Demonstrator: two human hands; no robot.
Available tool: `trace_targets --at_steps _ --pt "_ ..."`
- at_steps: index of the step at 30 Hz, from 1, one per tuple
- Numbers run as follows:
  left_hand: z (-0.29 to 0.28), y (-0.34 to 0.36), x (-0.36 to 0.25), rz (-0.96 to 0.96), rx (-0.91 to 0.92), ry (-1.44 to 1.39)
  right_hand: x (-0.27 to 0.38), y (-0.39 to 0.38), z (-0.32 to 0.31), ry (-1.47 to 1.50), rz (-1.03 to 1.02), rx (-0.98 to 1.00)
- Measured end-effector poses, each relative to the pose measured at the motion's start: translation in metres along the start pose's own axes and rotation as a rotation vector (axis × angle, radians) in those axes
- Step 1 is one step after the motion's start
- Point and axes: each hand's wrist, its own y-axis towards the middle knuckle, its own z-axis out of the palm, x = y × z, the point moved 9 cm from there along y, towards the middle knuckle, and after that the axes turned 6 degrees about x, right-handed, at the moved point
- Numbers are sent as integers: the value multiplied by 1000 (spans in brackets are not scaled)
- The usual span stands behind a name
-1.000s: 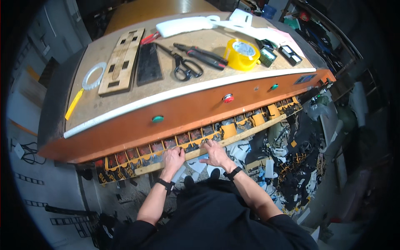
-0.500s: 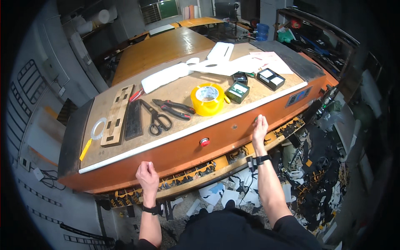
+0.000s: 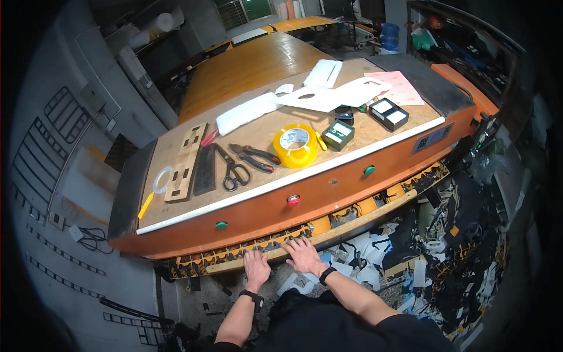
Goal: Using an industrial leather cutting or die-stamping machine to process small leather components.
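Observation:
Both my hands are at the front of an orange machine [image 3: 258,214]. My left hand [image 3: 257,270] lies with its fingertips at the wooden rail [image 3: 363,220] along the machine's lower front, fingers stretched out. Close on its right, my right hand [image 3: 302,256] rests at the same rail with its fingers spread. Neither hand holds anything. Above them, the front panel carries a left green button [image 3: 221,225], a red button [image 3: 294,200] and a right green button [image 3: 369,171]. Behind the rail runs a trough of yellow dividers [image 3: 321,224] with dark pieces among them.
On the machine top lie scissors [image 3: 236,176], pliers [image 3: 255,157], a yellow tape roll [image 3: 295,146], a slotted wooden board [image 3: 186,161], white cut sheets [image 3: 316,97], and a dark green box [image 3: 338,135]. Scraps [image 3: 375,258] litter the floor around the machine's front right.
My hands have left the two green buttons, which now show, and come together lower down at the wooden rail. Their curled fingers have straightened. The view has shifted slightly.

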Motion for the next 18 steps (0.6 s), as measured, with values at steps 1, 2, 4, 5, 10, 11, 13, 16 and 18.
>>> trace_targets --at_steps 1,2,4,5,10,11,13,16,18 --pt "1 3 3 -37 -2 37 1 -1 0 24 3 -40" --pt "2 5 6 -73 -1 73 2 -2 1 49 8 -78" --pt "1 5 17 -55 40 128 9 6 12 59 18 -49" --pt "1 5 22 -38 43 135 6 11 20 64 48 -48" --pt "0 22 47 44 55 7 0 42 22 96 231 -87" --pt "5 27 42 66 72 8 -4 41 25 62 286 -71" --pt "5 34 38 98 107 -21 -1 43 28 -14 387 -66" --pt "3 23 56 152 47 -48 13 47 38 5 467 5" --pt "18 9 64 172 180 -86 23 38 47 -3 480 -19"
